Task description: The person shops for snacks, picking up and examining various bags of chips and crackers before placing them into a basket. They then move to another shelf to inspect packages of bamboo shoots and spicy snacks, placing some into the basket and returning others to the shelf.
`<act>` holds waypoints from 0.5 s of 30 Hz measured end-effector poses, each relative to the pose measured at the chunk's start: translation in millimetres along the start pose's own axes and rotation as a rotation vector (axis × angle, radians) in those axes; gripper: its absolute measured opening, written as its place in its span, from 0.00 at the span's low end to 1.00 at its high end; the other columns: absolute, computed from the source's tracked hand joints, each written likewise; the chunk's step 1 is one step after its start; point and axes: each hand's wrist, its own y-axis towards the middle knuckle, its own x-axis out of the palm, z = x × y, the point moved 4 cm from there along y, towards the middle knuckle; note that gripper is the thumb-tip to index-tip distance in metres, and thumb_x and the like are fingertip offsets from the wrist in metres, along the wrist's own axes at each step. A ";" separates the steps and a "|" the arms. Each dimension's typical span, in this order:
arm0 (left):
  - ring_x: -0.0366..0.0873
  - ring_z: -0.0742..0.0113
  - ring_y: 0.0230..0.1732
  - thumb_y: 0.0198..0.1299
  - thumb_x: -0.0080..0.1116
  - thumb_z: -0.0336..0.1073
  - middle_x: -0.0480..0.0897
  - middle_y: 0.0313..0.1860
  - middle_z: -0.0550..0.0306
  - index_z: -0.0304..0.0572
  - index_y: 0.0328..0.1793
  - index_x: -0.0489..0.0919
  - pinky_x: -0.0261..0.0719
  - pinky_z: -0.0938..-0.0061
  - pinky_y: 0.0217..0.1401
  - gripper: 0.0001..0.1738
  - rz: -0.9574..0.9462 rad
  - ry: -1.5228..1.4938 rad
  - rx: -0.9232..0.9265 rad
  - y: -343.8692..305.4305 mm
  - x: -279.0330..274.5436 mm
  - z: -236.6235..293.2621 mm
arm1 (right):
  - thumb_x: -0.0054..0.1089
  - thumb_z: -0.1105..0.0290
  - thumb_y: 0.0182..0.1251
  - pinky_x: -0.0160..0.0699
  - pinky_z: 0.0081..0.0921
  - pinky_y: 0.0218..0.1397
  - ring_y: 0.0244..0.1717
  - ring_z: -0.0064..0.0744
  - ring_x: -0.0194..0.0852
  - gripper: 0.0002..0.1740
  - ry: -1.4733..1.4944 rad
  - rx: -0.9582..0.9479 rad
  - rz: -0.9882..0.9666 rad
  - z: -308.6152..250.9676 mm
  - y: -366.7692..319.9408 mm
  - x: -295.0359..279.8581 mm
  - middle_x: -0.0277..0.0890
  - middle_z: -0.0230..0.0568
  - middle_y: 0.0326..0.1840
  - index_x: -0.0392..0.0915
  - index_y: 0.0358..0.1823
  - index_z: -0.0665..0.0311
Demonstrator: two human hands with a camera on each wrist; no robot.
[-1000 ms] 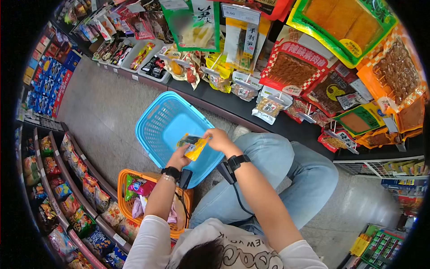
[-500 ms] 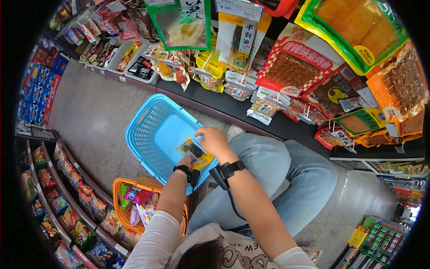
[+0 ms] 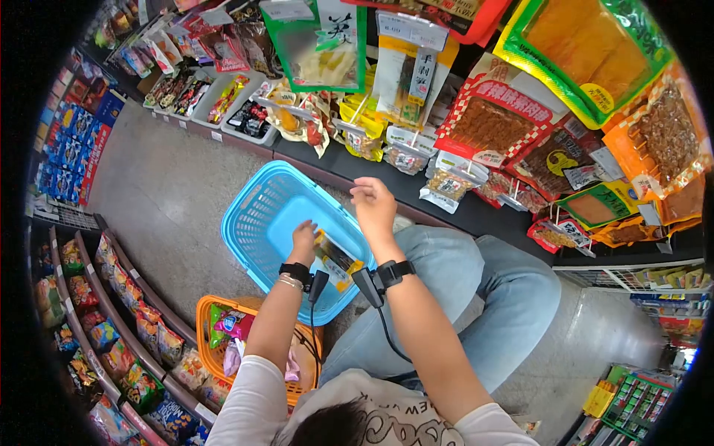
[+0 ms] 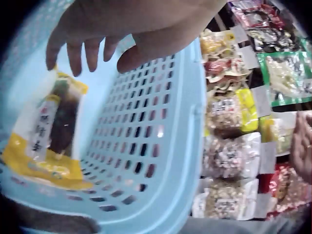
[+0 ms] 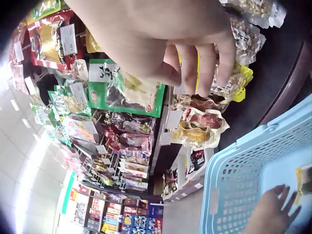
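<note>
The yellow-edged, clear plastic snack packet (image 4: 52, 131) lies inside the light-blue perforated plastic basket (image 3: 248, 195) — the left hand (image 3: 303, 241) just beside it, fingers spread; the right hand (image 3: 375, 210), empty, fingers loosely bent.

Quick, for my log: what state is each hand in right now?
Left hand: open, fingers spread in the blue basket, holding nothing; touch on the yellow-ended packet unclear.
Right hand: open, fingers loosely bent, empty.

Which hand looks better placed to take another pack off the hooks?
Probably the right hand: empty and relaxed, it is nearer the hanging packs. The left hand is over the blue basket, beside the yellow-ended pack.
</note>
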 end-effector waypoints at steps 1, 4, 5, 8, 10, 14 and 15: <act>0.77 0.63 0.44 0.60 0.52 0.34 0.77 0.51 0.54 0.41 0.56 0.73 0.75 0.68 0.46 0.18 -0.015 -0.037 0.041 -25.4 15.2 41.3 | 0.53 0.80 0.59 0.76 0.19 0.35 0.30 0.24 0.78 0.11 0.054 0.015 0.028 -7.4 1.2 -2.6 0.81 0.41 0.35 0.75 0.44 0.68; 0.76 0.69 0.44 0.61 0.53 0.37 0.79 0.49 0.57 0.41 0.57 0.73 0.73 0.74 0.45 0.18 -0.156 -0.102 0.230 -71.3 56.2 127.3 | 0.53 0.79 0.61 0.76 0.20 0.37 0.32 0.25 0.79 0.12 0.120 -0.087 0.109 -24.4 13.1 -9.1 0.80 0.41 0.38 0.74 0.47 0.67; 0.76 0.70 0.44 0.61 0.53 0.37 0.79 0.49 0.59 0.42 0.57 0.73 0.73 0.76 0.45 0.19 -0.217 -0.116 0.303 -80.8 69.3 147.9 | 0.53 0.79 0.60 0.76 0.21 0.36 0.33 0.26 0.79 0.12 0.138 -0.138 0.151 -33.5 17.2 -11.9 0.81 0.41 0.37 0.74 0.46 0.66; 0.76 0.72 0.44 0.62 0.54 0.39 0.80 0.49 0.59 0.41 0.58 0.73 0.73 0.78 0.44 0.19 -0.370 -0.122 0.498 -104.5 112.4 195.5 | 0.53 0.79 0.59 0.76 0.26 0.43 0.41 0.32 0.78 0.16 0.068 -0.227 0.256 -62.0 32.0 -25.3 0.79 0.44 0.43 0.72 0.50 0.64; 0.75 0.71 0.48 0.64 0.54 0.40 0.78 0.52 0.58 0.40 0.61 0.71 0.74 0.76 0.49 0.21 -0.465 -0.084 0.607 -113.5 141.0 220.9 | 0.53 0.79 0.59 0.75 0.29 0.47 0.47 0.35 0.77 0.18 -0.005 -0.290 0.337 -73.4 47.5 -37.1 0.77 0.47 0.49 0.71 0.53 0.65; 0.69 0.62 0.62 0.63 0.56 0.38 0.71 0.64 0.51 0.35 0.67 0.65 0.68 0.71 0.61 0.28 -0.507 0.040 0.820 -117.2 188.9 255.8 | 0.56 0.75 0.58 0.55 0.40 0.69 0.68 0.55 0.55 0.33 -0.283 -0.511 0.475 -86.0 75.4 -59.0 0.58 0.60 0.67 0.56 0.65 0.70; 0.66 0.60 0.65 0.63 0.56 0.39 0.68 0.66 0.50 0.36 0.68 0.63 0.65 0.70 0.64 0.30 -0.499 0.056 0.844 -115.3 199.5 260.7 | 0.56 0.74 0.58 0.54 0.40 0.70 0.69 0.55 0.53 0.35 -0.263 -0.480 0.442 -86.2 80.9 -60.0 0.55 0.60 0.68 0.53 0.67 0.70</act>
